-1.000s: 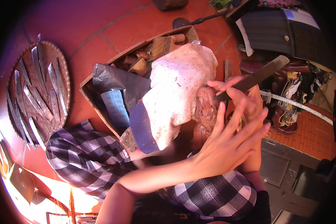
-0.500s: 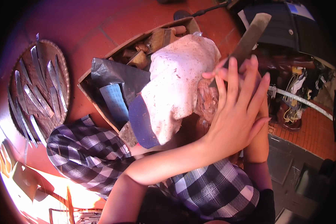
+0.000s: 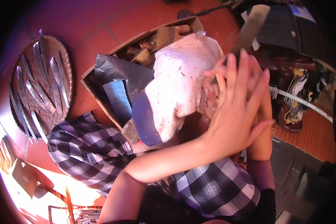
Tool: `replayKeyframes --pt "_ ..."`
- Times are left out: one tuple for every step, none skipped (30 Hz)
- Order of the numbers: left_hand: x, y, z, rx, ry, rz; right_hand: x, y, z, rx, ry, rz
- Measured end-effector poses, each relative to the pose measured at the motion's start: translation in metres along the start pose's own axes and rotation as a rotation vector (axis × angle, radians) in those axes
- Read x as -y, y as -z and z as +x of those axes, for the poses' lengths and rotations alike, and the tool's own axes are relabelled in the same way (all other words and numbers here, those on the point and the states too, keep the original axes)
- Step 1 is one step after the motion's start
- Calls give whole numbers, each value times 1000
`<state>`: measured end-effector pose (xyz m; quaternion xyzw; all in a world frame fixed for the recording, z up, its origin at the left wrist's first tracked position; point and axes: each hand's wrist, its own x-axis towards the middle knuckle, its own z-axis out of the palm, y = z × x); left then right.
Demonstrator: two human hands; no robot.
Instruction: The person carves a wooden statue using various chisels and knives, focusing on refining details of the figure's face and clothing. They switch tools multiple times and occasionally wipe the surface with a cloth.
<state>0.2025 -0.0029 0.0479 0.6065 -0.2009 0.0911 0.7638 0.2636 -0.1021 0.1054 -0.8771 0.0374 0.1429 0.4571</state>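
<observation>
My left hand reaches across from the lower left, its fingers stretched out and spread over my right hand. A long, flat knife blade with a rounded end points up and away from my right hand. The part of the blade near my palms is hidden. My right hand's fingers are mostly covered by the left, but appear closed round the blade's lower end. Just left of my fingers lies a dirt-specked white cloth with a blue ribbed cuff. Reddish-brown crumpled material shows beside it.
A box under the cloth holds wooden blocks, a black sheet and a blue printed strip. Several blades lie in a round woven basket at left. Checkered fabric covers my legs. Sparks or glow show lower left.
The blade and both hands have shifted slightly, and the blade looks more blurred. My left hand stays spread over the right. The whole view has moved a little.
</observation>
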Motion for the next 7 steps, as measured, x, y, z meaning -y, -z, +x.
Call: replayKeyframes --pt "7 7 4 -20 -6 11 -3 -5 15 24 24 51" --pt "14 17 5 -40 -11 21 -8 -13 20 55 52 109" --pt "21 30 6 -59 -16 32 -10 -17 25 101 98 185" --pt "18 54 12 -119 -76 -20 -10 -15 29 129 128 233" --pt "19 73 22 -182 -35 -28 -3 -4 33 137 149 272" --pt "21 93 32 -242 8 -28 2 5 33 133 170 293" --pt "25 114 45 -113 150 108 0 5 30 126 174 308"
